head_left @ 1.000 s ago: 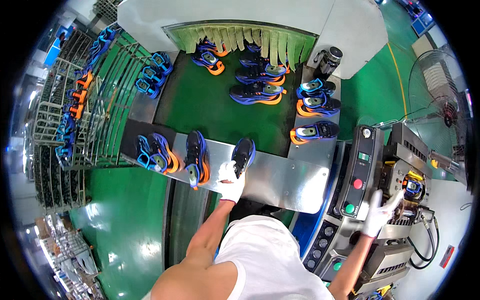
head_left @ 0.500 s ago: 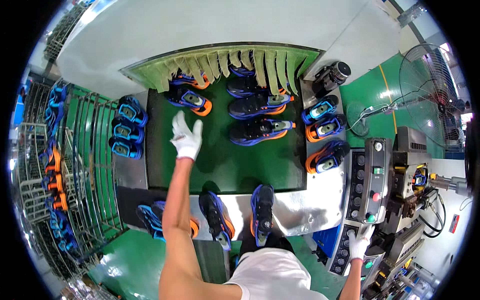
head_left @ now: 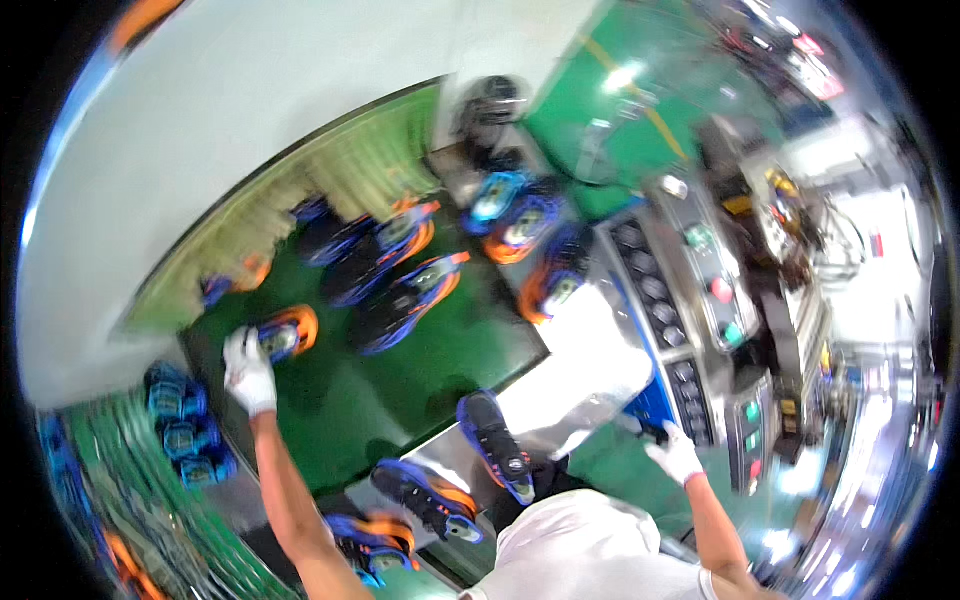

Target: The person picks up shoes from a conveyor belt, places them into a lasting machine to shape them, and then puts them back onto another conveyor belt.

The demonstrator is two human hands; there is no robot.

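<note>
The left hand (head_left: pixel 248 375) bends its blurred fingers over the toe of an orange-heeled shoe (head_left: pixel 285 336) at its one o'clock; whether they grip, I cannot tell. The right hand (head_left: pixel 677 456) has its fingers part open, nothing seen in them, a dial panel (head_left: pixel 688 398) at its twelve. Dark shoes (head_left: pixel 368 275) lie at the left hand's two o'clock on the green belt (head_left: pixel 335 425).

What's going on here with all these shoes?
A person in white gloves has the left hand at one end of a dark shoe with orange trim on a green surface; blur hides the grip. The right hand is near a panel of dials, seemingly empty. More shoes sit on the green surface and the metal ledge.
</note>
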